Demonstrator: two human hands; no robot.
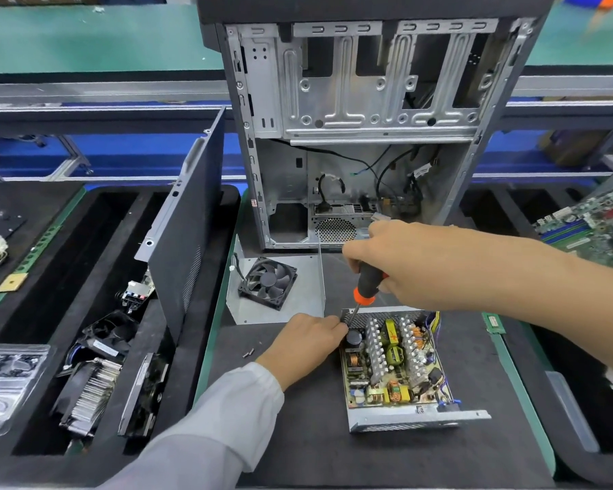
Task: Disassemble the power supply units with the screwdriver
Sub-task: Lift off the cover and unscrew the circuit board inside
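Right hand (397, 263) grips screwdriver (368, 282) over opened power supply (393, 369); left hand (305, 343) steadies it.

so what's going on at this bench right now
A person is taking apart an opened power supply unit on the black mat. The right hand grips a screwdriver with its tip down at the unit's far left corner, where the left hand touches the unit. The cover with a fan lies behind, beside an open computer case.

The left hand (307, 343), in a pale grey sleeve, reaches forward with fingers curled, fingertips pinched together. The bare right hand (400, 263) grips downward, fist closed.
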